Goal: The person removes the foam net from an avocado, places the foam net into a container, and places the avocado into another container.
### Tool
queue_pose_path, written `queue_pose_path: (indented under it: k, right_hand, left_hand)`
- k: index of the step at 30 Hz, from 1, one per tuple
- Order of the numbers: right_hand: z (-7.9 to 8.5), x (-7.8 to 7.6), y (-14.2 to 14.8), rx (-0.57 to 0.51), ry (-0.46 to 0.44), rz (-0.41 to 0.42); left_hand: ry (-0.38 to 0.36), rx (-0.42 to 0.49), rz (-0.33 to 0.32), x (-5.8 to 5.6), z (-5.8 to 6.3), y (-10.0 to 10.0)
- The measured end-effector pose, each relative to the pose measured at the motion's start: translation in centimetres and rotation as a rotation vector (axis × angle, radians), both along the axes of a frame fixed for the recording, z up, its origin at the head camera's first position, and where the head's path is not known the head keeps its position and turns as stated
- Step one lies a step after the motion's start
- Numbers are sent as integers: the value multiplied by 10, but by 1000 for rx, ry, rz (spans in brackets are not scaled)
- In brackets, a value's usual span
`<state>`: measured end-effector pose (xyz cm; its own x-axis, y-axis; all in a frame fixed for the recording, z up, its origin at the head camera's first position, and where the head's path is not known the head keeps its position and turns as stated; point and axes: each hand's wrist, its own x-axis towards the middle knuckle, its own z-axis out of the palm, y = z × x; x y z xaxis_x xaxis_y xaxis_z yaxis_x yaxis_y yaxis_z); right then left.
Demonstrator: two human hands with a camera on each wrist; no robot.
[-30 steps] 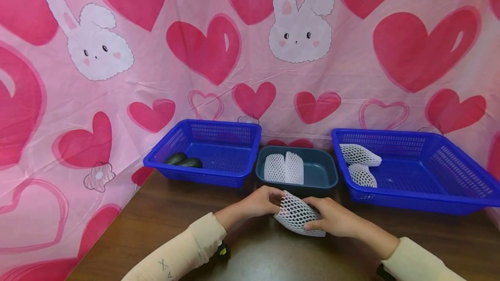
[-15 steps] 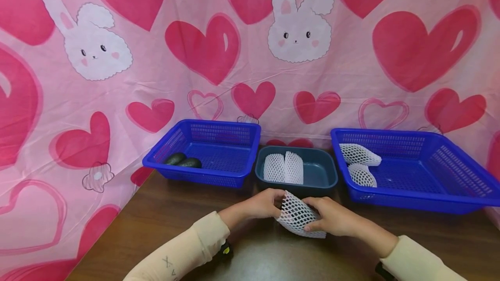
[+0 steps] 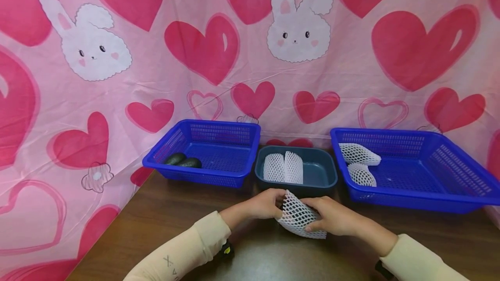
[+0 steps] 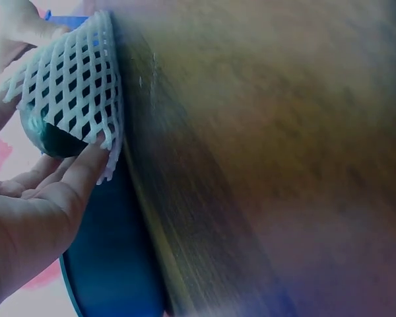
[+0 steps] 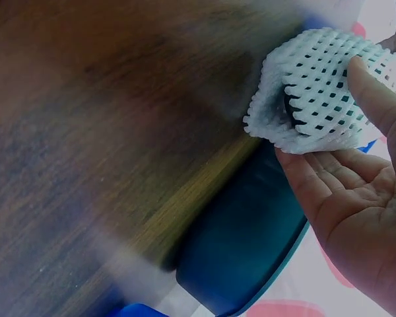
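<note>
A white foam net (image 3: pixel 300 217) is wrapped round a dark green avocado, between both hands just above the table in front of the grey-blue bin. My left hand (image 3: pixel 266 204) pinches the net's open end; in the left wrist view its thumb and fingers lie at the rim, and the avocado's rounded end (image 4: pixel 59 140) pokes out there. My right hand (image 3: pixel 337 217) grips the netted avocado from the other side. Thumb on top and fingers beneath, it shows in the right wrist view, where the net's other end (image 5: pixel 267 125) gapes past the fruit.
Behind the hands, the grey-blue bin (image 3: pixel 321 185) holds two foam nets (image 3: pixel 294 168). At left stands a blue basket (image 3: pixel 218 178) with two dark avocados (image 3: pixel 190 162). The blue basket at right (image 3: pixel 422 200) contains two netted pieces (image 3: pixel 359 154). A heart-patterned cloth (image 3: pixel 250 55) hangs behind.
The left hand has shifted slightly right and down along with the net. The right hand keeps its grip, and the baskets and bin stay as they were.
</note>
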<state>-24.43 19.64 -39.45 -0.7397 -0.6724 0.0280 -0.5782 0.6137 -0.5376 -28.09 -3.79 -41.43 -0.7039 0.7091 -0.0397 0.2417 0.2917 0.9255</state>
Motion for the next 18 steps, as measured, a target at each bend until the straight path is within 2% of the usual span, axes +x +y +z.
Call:
queue_pose_path:
  k: [6,10,15,18]
  right_hand:
    - [-1,-2,4,-11,27,18]
    - [-2,-2,6,-34,38,19]
    - [-1,-1,7,-77,47,7]
    - [0,0,8,-94,60,-4]
  left_hand:
    - [77,-24,3,1,1,-4]
    - [115,-42,31,1,4,-6]
    - [125,-81,75,1,7,-10]
    - [95,-77,92,1,9,-14]
